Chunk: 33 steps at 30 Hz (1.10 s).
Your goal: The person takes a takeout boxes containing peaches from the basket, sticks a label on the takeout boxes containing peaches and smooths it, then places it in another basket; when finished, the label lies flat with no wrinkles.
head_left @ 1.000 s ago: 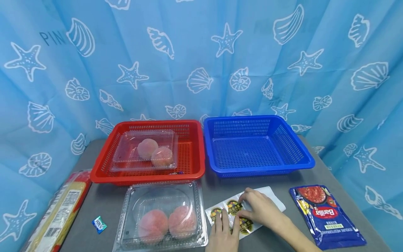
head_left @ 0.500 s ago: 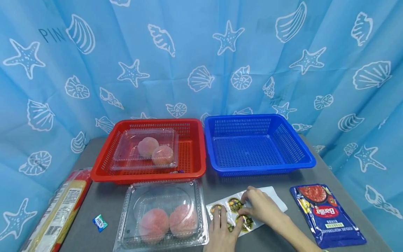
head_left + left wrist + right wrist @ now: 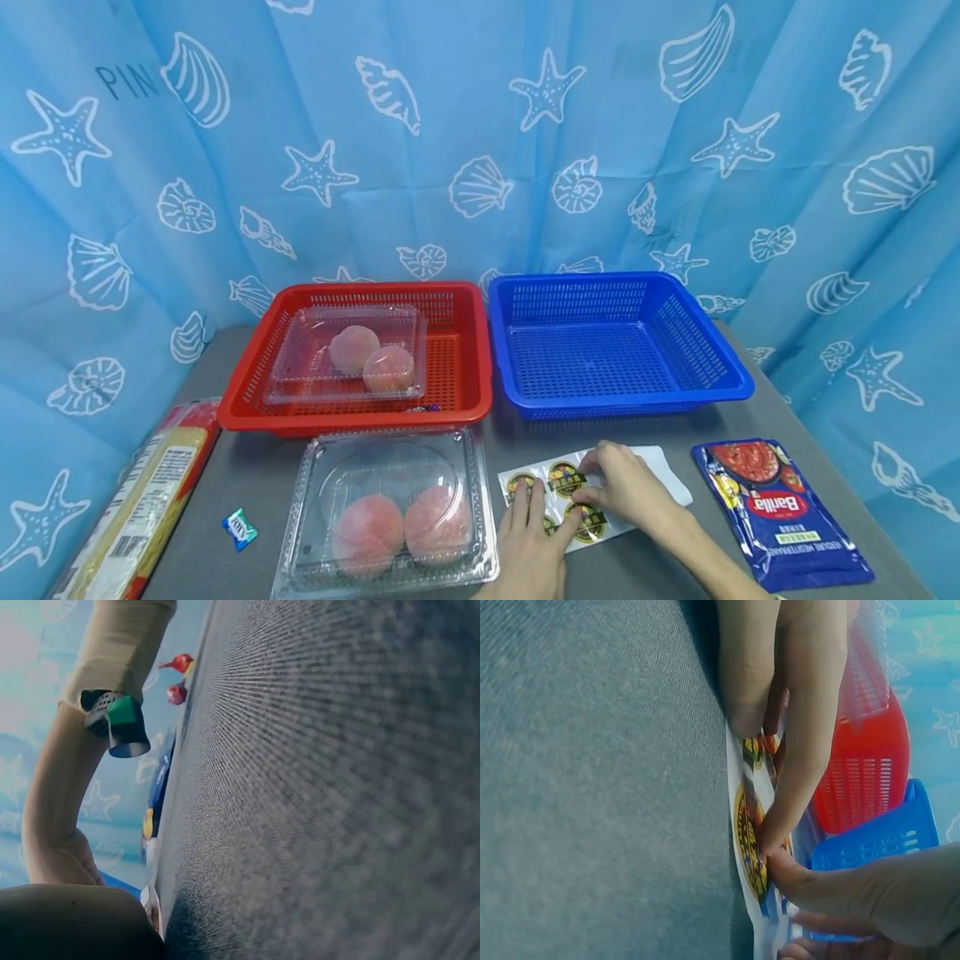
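Note:
A white sheet of round black-and-yellow stickers (image 3: 562, 504) lies on the grey table, right of the nearer clear box of peaches. My left hand (image 3: 528, 546) rests on its left part, fingers fairly straight and spread over the stickers. Bent fingers and thumb of my right hand (image 3: 626, 492) pinch at a sticker on the sheet's right half. Seen from the right wrist, the sheet (image 3: 754, 832) is nearly edge-on, and fingertips of both hands meet over one sticker. The left wrist view holds mostly table, with the right forearm (image 3: 56, 780) beyond.
A clear box with two peaches (image 3: 366, 533) stands left of the hands. Behind are a red basket (image 3: 472, 408) holding another peach box and a blue basket (image 3: 630, 404). A sauce pouch (image 3: 783, 517) lies right; a small candy (image 3: 239, 530) and a spaghetti pack (image 3: 142, 508) lie left.
The sticker sheet has shifted slightly to the right under both hands. The right hand's bent fingers stay at the stickers, and the left hand stays on the sheet.

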Each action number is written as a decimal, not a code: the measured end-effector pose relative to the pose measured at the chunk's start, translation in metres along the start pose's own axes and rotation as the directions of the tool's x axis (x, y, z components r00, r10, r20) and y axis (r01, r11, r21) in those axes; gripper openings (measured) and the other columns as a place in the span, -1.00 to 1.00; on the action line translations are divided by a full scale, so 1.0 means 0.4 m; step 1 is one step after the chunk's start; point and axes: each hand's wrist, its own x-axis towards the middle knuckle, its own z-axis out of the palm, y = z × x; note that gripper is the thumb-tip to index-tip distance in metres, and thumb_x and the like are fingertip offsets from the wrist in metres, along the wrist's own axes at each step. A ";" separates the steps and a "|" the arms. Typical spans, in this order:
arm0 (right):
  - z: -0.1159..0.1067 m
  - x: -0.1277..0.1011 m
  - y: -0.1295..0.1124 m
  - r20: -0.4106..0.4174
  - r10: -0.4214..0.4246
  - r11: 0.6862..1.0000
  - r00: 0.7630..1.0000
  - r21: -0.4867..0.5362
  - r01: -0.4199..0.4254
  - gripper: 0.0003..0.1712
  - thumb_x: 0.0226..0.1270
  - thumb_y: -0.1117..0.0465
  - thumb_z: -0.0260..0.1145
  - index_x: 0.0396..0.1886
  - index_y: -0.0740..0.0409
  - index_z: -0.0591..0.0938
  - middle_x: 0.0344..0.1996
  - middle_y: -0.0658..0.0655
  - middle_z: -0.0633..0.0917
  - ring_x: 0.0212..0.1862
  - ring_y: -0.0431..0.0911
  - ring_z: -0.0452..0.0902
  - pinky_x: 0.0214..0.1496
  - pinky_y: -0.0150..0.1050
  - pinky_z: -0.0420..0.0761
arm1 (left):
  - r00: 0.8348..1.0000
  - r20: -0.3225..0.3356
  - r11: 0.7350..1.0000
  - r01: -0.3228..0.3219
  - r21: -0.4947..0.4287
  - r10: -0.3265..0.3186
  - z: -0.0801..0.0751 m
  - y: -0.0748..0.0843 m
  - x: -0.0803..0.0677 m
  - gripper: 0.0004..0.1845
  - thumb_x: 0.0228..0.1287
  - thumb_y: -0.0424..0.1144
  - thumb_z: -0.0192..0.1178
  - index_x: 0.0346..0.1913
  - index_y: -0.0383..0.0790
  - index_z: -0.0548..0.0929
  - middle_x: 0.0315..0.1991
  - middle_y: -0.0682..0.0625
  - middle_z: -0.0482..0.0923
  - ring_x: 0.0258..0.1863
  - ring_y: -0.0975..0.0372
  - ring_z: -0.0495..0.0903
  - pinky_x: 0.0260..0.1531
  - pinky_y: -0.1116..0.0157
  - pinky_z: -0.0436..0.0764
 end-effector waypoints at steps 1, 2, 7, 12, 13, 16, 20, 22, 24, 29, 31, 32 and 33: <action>-0.001 0.002 -0.001 0.005 0.013 1.000 1.000 0.006 -0.013 -0.57 -0.20 0.06 0.72 -0.34 0.18 0.78 -0.45 0.02 0.69 -0.35 -0.14 0.61 -0.27 -0.13 0.64 | 0.999 0.049 1.000 0.001 0.004 -0.001 -0.006 0.000 0.003 -0.28 -0.12 0.06 0.47 0.25 0.42 0.56 0.27 -0.17 0.50 0.27 -0.01 0.51 0.09 0.23 0.56; -0.001 0.003 -0.003 0.008 0.026 1.000 1.000 0.014 -0.026 -0.54 -0.21 0.06 0.73 -0.32 0.21 0.78 -0.44 0.05 0.71 -0.34 -0.13 0.62 -0.26 -0.12 0.65 | 0.996 0.094 1.000 0.001 0.009 -0.002 -0.011 0.001 0.005 -0.30 -0.06 0.07 0.44 0.27 0.43 0.54 0.29 -0.17 0.48 0.29 -0.01 0.49 0.11 0.23 0.55; 0.000 0.003 -0.022 0.022 0.091 0.993 0.996 0.070 -0.092 -0.46 -0.22 0.00 0.74 -0.33 0.31 0.78 -0.37 0.17 0.80 -0.27 0.00 0.73 -0.19 0.01 0.73 | 0.990 0.138 0.999 -0.001 0.033 -0.004 -0.018 0.001 0.006 -0.37 0.03 0.12 0.39 0.26 0.45 0.54 0.30 -0.16 0.50 0.30 0.00 0.51 0.15 0.23 0.54; 0.006 0.003 -0.043 -0.004 0.156 0.987 0.988 0.043 -0.155 -0.43 -0.21 0.00 0.73 -0.35 0.37 0.75 -0.35 0.30 0.80 -0.31 0.15 0.76 -0.29 0.03 0.75 | 0.998 0.069 1.000 -0.003 0.019 0.001 -0.004 0.001 0.002 -0.37 -0.04 0.12 0.42 0.22 0.48 0.58 0.28 -0.14 0.53 0.26 0.00 0.54 0.11 0.26 0.56; 0.006 0.003 -0.046 -0.010 0.166 0.986 0.986 0.032 -0.165 -0.42 -0.21 0.00 0.73 -0.35 0.38 0.75 -0.34 0.34 0.79 -0.32 0.18 0.76 -0.31 0.03 0.75 | 0.998 0.067 1.000 -0.006 0.013 0.005 -0.002 0.001 0.002 -0.37 -0.04 0.12 0.42 0.22 0.48 0.58 0.28 -0.14 0.53 0.26 -0.01 0.55 0.11 0.26 0.56; 0.003 0.003 -0.051 -0.016 0.184 0.983 0.983 0.006 -0.184 -0.40 -0.22 0.00 0.73 -0.34 0.41 0.73 -0.34 0.37 0.77 -0.34 0.20 0.75 -0.33 0.03 0.75 | 0.996 0.083 1.000 -0.015 0.023 0.013 -0.003 0.002 0.003 -0.36 -0.01 0.13 0.41 0.25 0.49 0.55 0.30 -0.15 0.52 0.27 -0.01 0.55 0.14 0.26 0.56; 0.004 0.007 -0.052 0.008 0.196 0.981 0.980 0.002 -0.196 -0.52 -0.19 0.04 0.72 -0.49 0.30 0.69 -0.47 0.21 0.74 -0.47 0.00 0.64 -0.44 -0.10 0.68 | 0.992 0.125 1.000 -0.012 0.009 0.011 -0.007 0.004 0.006 -0.36 0.02 0.11 0.40 0.26 0.47 0.55 0.30 -0.16 0.52 0.28 -0.02 0.55 0.15 0.24 0.57; 0.005 0.008 -0.052 0.014 0.192 0.981 0.981 0.002 -0.192 -0.55 -0.17 0.06 0.72 -0.50 0.28 0.69 -0.47 0.19 0.74 -0.47 -0.01 0.64 -0.43 -0.10 0.68 | 0.990 0.143 1.000 -0.010 -0.002 0.010 -0.010 0.004 0.006 -0.36 0.02 0.10 0.40 0.27 0.47 0.55 0.31 -0.16 0.52 0.29 -0.02 0.55 0.15 0.24 0.58; 0.006 0.007 -0.052 0.007 0.184 0.983 0.983 0.005 -0.184 -0.54 -0.17 0.07 0.72 -0.46 0.32 0.71 -0.45 0.23 0.76 -0.44 0.05 0.68 -0.39 -0.06 0.71 | 0.987 0.159 1.000 -0.009 0.001 0.009 -0.014 0.004 0.007 -0.36 0.03 0.10 0.39 0.28 0.47 0.55 0.32 -0.15 0.51 0.30 -0.01 0.54 0.16 0.24 0.57; 0.005 0.008 -0.050 -0.024 0.172 0.985 0.985 -0.005 -0.172 -0.49 -0.21 0.07 0.73 -0.43 0.36 0.70 -0.45 0.26 0.75 -0.43 0.04 0.67 -0.37 -0.04 0.71 | 0.986 0.168 1.000 -0.019 0.000 0.019 -0.019 0.001 0.010 -0.36 0.06 0.10 0.38 0.29 0.47 0.55 0.34 -0.15 0.50 0.32 -0.01 0.53 0.18 0.24 0.58; 0.004 0.009 -0.051 -0.021 0.177 0.984 0.984 -0.010 -0.177 -0.51 -0.21 0.07 0.73 -0.47 0.33 0.68 -0.49 0.21 0.71 -0.47 -0.03 0.61 -0.42 -0.09 0.67 | 0.982 0.186 1.000 -0.021 -0.005 0.022 -0.020 0.000 0.012 -0.36 0.07 0.09 0.37 0.31 0.47 0.54 0.35 -0.15 0.49 0.33 -0.01 0.52 0.19 0.24 0.57; 0.004 0.010 -0.052 -0.018 0.177 0.984 0.984 -0.012 -0.177 -0.52 -0.21 0.07 0.73 -0.49 0.32 0.67 -0.51 0.19 0.69 -0.49 -0.05 0.58 -0.44 -0.11 0.65 | 0.980 0.196 1.000 -0.022 -0.007 0.022 -0.021 0.000 0.013 -0.35 0.08 0.10 0.37 0.31 0.47 0.53 0.35 -0.15 0.49 0.33 -0.01 0.52 0.20 0.24 0.57; 0.004 0.010 -0.052 -0.016 0.176 0.984 0.984 -0.013 -0.177 -0.52 -0.20 0.07 0.73 -0.50 0.31 0.67 -0.52 0.17 0.68 -0.49 -0.07 0.56 -0.44 -0.12 0.64 | 0.977 0.213 1.000 -0.020 -0.012 0.022 -0.022 0.000 0.014 -0.35 0.09 0.10 0.37 0.32 0.47 0.52 0.36 -0.15 0.48 0.34 -0.01 0.51 0.20 0.24 0.56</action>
